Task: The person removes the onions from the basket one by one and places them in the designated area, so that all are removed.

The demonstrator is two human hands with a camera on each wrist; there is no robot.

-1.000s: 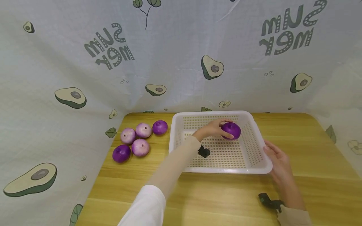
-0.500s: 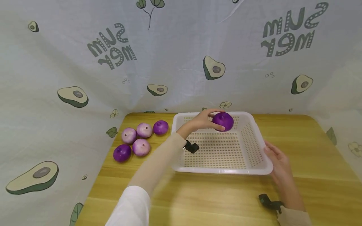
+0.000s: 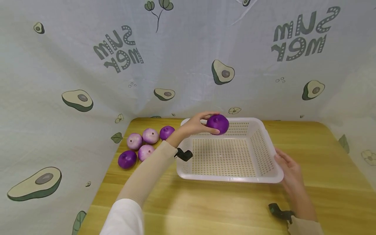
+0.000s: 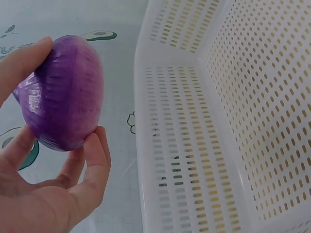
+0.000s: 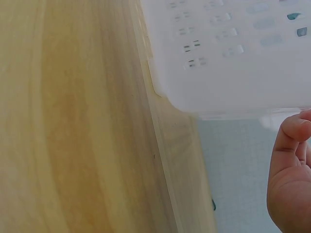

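Observation:
My left hand (image 3: 195, 125) grips a purple onion (image 3: 217, 124) above the back left part of a white plastic basket (image 3: 226, 179). In the left wrist view the onion (image 4: 65, 92) sits between the thumb and the fingertips, and the basket (image 4: 146, 121) lies to its right. At the basket's right side, my right hand (image 3: 290, 169) holds the rim near the front corner. The right wrist view has the fingers of that hand (image 5: 294, 170) bent at the rim; part of the hand is out of frame. Nothing lies in the visible part of the basket.
Left of the basket, several onions stand on the wooden table (image 3: 220, 209): a dark purple onion (image 3: 127, 159), another purple onion (image 3: 166, 132) and paler ones such as the pale onion (image 3: 150, 135). A printed curtain (image 3: 188, 58) hangs behind the table.
My left hand has lifted the purple onion from inside the basket and carried it left and up. My right hand has stayed at the basket's rim.

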